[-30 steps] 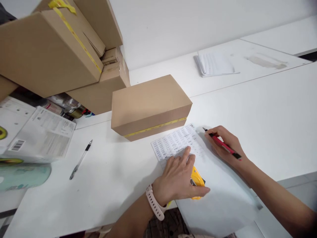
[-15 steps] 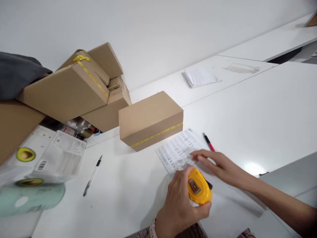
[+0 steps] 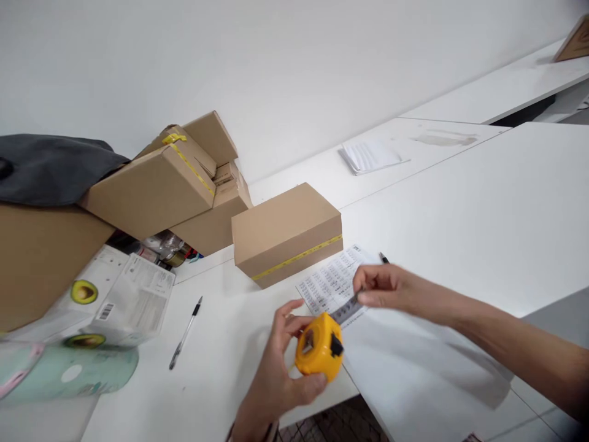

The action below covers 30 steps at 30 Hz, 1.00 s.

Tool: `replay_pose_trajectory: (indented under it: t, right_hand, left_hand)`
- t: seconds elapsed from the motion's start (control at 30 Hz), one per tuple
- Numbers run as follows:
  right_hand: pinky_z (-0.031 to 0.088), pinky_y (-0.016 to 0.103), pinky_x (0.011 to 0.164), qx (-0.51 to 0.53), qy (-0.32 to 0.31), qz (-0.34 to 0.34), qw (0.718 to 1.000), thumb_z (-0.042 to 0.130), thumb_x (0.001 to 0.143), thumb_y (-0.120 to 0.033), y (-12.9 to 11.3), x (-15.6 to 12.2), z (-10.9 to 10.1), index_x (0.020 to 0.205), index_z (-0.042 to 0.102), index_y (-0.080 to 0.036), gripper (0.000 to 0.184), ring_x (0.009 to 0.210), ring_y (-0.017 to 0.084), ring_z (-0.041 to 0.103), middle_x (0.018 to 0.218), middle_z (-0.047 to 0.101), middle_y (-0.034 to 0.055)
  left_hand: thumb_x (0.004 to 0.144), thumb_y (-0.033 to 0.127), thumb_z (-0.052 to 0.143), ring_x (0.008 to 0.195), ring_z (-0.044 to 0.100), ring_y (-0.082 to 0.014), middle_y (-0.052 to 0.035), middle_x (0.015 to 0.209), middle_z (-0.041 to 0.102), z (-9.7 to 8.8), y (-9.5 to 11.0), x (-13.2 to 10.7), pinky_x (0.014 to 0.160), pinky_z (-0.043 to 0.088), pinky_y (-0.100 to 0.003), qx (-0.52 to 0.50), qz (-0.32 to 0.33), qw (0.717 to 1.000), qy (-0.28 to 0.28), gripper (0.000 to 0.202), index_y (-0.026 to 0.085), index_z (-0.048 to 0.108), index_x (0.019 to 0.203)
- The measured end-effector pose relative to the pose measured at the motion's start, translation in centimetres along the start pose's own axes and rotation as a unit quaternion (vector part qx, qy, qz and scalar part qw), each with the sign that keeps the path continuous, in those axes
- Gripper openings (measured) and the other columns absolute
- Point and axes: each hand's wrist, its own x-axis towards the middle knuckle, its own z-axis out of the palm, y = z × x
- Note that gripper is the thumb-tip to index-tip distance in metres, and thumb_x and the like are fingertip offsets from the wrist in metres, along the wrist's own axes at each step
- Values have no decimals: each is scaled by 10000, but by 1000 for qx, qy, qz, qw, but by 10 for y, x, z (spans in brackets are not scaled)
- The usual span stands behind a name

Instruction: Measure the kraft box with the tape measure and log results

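Note:
My left hand [image 3: 278, 368] grips a yellow tape measure [image 3: 319, 352] just above the white table's front edge. My right hand [image 3: 385, 286] pinches the end of the tape blade [image 3: 346, 309], which is drawn out a short way from the case. Under the hands lies a printed sheet of small figures [image 3: 327, 282]. A red pen [image 3: 383, 258] rests on the table behind my right hand, mostly hidden by it. A closed cardboard box with a yellow tape line [image 3: 288, 234] stands just beyond the sheet.
Stacked cardboard boxes [image 3: 177, 184] fill the back left, with dark cloth [image 3: 50, 169] on top. A white avocado-print carton [image 3: 115, 298] and a teal roll [image 3: 69, 374] lie at left. A black pen [image 3: 185, 333] lies on the table [image 3: 483, 209]. A paper stack [image 3: 370, 156] sits far back.
My right hand put down the red pen and took the tape's end. My left hand lifted the tape measure off the sheet and moved it left. The view tilted up.

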Motion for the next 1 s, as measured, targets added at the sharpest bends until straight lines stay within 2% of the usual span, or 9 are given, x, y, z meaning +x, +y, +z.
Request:
replay_pose_trajectory:
  t: [0.07, 0.13, 0.23, 0.33, 0.47, 0.57, 0.67, 0.83, 1.0]
  right_hand:
    - [395, 293, 621, -10, 105, -43, 994, 751, 761, -608, -16, 16, -22, 749, 608, -219, 414, 644, 132, 444, 675, 527, -13]
    - [365, 289, 594, -7, 193, -90, 977, 778, 731, -600, -33, 38, -48, 705, 598, -214, 426, 607, 120, 396, 622, 468, -28]
    - [365, 293, 609, 34, 250, -141, 957, 811, 723, -524, -54, 78, -79, 634, 548, -202, 425, 618, 113, 392, 626, 455, -23]
    - [379, 292, 638, 31, 296, -143, 944, 798, 762, -428, -64, 119, -91, 598, 530, -192, 393, 636, 112, 414, 640, 481, -12]
    - [376, 283, 634, -7, 359, -88, 929, 703, 841, -357, -57, 161, -87, 611, 537, -185, 332, 662, 119, 463, 667, 528, 9]
    - [363, 289, 608, -23, 378, -62, 923, 697, 826, -360, -42, 178, -81, 606, 516, -191, 331, 651, 132, 462, 641, 520, 11]
    - [391, 285, 605, -28, 374, -57, 925, 727, 793, -402, -28, 183, -77, 681, 537, -196, 302, 683, 150, 503, 701, 564, 17]
    - [518, 283, 652, 0, 304, -49, 951, 755, 768, -491, -23, 181, -72, 1012, 623, -212, 393, 831, 189, 648, 1032, 692, 73]
    - [545, 308, 573, 22, 272, 4, 962, 753, 757, -530, -28, 182, -70, 1052, 657, -200, 453, 799, 235, 685, 1024, 724, 125]
  left_hand:
    - [608, 312, 851, 935, 668, -250, -87, 1120, 690, -25, 8, 5, 794, 520, -325, -41, 31, 997, 65, 877, 250, 428, 1374]
    - [554, 325, 898, 810, 696, -230, -71, 1016, 714, -53, 21, 16, 664, 541, -271, -92, 60, 981, 162, 830, 232, 523, 1288]
    - [470, 375, 942, 729, 706, -216, -65, 908, 728, -93, 43, 40, 649, 580, -270, -192, 114, 923, 313, 727, 172, 641, 1099]
    - [646, 434, 855, 669, 690, -171, -47, 873, 725, -121, 61, 70, 600, 579, -244, -238, 140, 886, 372, 469, 161, 661, 975]
    - [884, 385, 679, 625, 676, -130, -33, 777, 706, -144, 68, 104, 569, 559, -198, -273, 125, 862, 408, 261, 138, 645, 960]
    - [924, 381, 645, 562, 652, -123, -21, 677, 671, -155, 63, 119, 524, 539, -185, -297, 92, 847, 431, 252, 129, 630, 941]
    - [912, 440, 656, 560, 670, -157, -38, 670, 669, -159, 56, 127, 529, 562, -230, -311, 61, 841, 439, 305, 138, 625, 935]
    - [892, 456, 681, 656, 731, -208, -77, 781, 714, -149, 52, 136, 607, 601, -283, -318, 47, 845, 427, 326, 148, 631, 987]
    - [836, 510, 734, 698, 749, -232, -83, 783, 726, -142, 49, 135, 665, 611, -304, -317, 55, 847, 422, 405, 144, 640, 982]
